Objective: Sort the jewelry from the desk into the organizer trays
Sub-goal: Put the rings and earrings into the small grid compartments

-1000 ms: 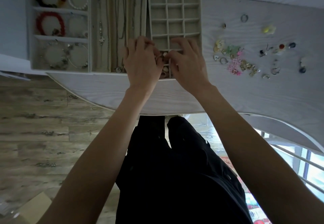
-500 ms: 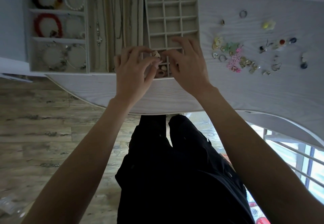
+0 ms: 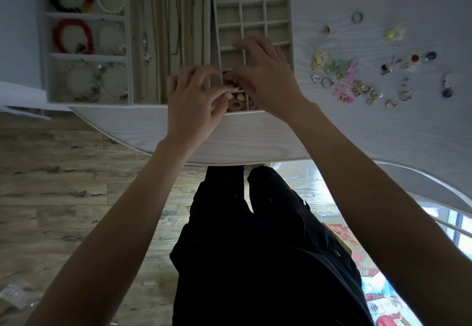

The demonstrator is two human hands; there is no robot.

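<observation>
Left hand (image 3: 192, 101) now nearer right hand (image 3: 265, 80).

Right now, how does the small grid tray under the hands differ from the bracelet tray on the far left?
The grid tray is split into many small square cells; the bracelet tray has fewer, larger compartments. The grid tray's far cells sit empty, with small pieces only in its near cells, while bracelets sit in all the bracelet tray's compartments. Both hands work over the grid tray; none touches the bracelet tray. Both are pale trays lying flat on the desk.

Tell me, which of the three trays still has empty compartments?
The grid tray on the right: most of its small square cells are bare. The bracelet tray and necklace tray look filled.
</observation>
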